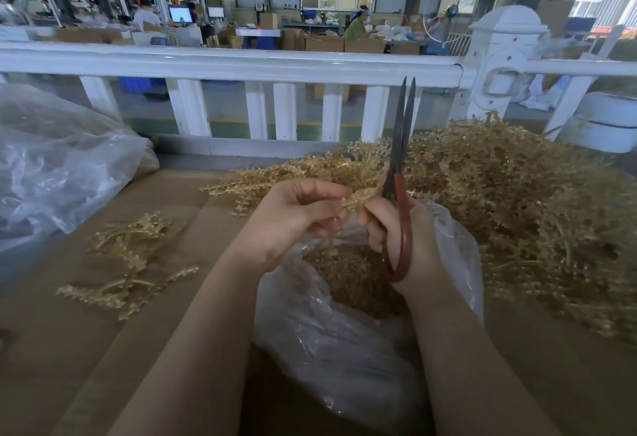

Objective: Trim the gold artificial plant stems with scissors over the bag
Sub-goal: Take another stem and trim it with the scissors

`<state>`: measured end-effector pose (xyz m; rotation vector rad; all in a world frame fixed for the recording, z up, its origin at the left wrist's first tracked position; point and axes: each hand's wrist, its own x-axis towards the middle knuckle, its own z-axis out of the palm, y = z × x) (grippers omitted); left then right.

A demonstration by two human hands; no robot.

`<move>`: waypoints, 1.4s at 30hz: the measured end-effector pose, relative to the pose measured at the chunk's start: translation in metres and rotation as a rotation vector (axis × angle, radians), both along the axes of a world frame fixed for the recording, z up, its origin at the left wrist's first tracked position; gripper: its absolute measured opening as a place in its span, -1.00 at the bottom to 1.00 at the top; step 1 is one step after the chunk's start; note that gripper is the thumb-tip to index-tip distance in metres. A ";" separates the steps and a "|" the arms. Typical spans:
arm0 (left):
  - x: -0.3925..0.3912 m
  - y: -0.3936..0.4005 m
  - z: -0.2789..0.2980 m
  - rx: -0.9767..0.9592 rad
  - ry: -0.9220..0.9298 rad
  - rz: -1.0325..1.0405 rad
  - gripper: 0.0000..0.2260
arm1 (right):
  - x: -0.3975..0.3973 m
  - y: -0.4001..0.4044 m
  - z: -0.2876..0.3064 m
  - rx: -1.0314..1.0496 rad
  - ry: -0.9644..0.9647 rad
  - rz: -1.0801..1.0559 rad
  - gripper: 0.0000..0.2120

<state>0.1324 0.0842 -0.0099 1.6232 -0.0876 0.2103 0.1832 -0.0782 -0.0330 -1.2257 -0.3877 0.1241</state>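
Two hands meet above the open mouth of a clear plastic bag [344, 342] half full of gold clippings. The left hand [293, 218] pinches a short gold stem [358, 199] between thumb and curled fingers; the right hand [396, 229] also touches it while its fingers wrap the red handle loops of the scissors [400, 167], blades nearly together and pointing up. A large heap of gold stems [517, 201] crowds the right edge of the cardboard surface [69, 349]; a small pile [127, 260] lies left. A white railing [224, 67] bounds the far side.
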 end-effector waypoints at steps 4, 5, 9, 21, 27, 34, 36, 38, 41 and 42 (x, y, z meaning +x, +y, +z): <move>-0.001 0.006 0.004 -0.121 -0.074 -0.042 -0.74 | 0.003 -0.001 -0.004 0.043 -0.042 -0.010 -0.87; -0.002 0.006 0.006 -0.099 -0.100 -0.052 -0.71 | 0.004 -0.001 -0.005 0.054 -0.040 -0.015 -0.88; -0.001 -0.003 0.004 0.033 -0.210 -0.099 -0.70 | 0.003 -0.001 -0.003 0.015 -0.019 0.001 -0.87; -0.002 0.000 0.006 0.036 -0.158 0.053 -0.87 | -0.003 0.000 0.000 -0.003 -0.053 0.075 -0.77; 0.000 -0.003 0.007 -0.062 -0.189 0.188 -0.90 | 0.002 0.002 -0.004 0.030 0.001 0.144 -0.78; -0.004 -0.004 0.010 -0.224 -0.211 0.143 -0.84 | 0.006 0.002 -0.007 0.018 -0.010 0.175 -0.79; -0.004 -0.003 0.010 -0.226 -0.207 0.120 -0.84 | 0.006 0.002 -0.007 0.023 -0.023 0.177 -0.78; -0.005 -0.002 0.010 -0.229 -0.204 0.109 -0.84 | 0.006 0.001 -0.006 0.020 -0.047 0.171 -0.79; -0.005 -0.001 0.010 -0.234 -0.202 0.104 -0.83 | 0.006 0.001 -0.005 0.019 -0.050 0.147 -0.77; -0.005 0.000 0.010 -0.239 -0.200 0.106 -0.84 | 0.006 0.001 -0.005 0.022 -0.035 0.132 -0.69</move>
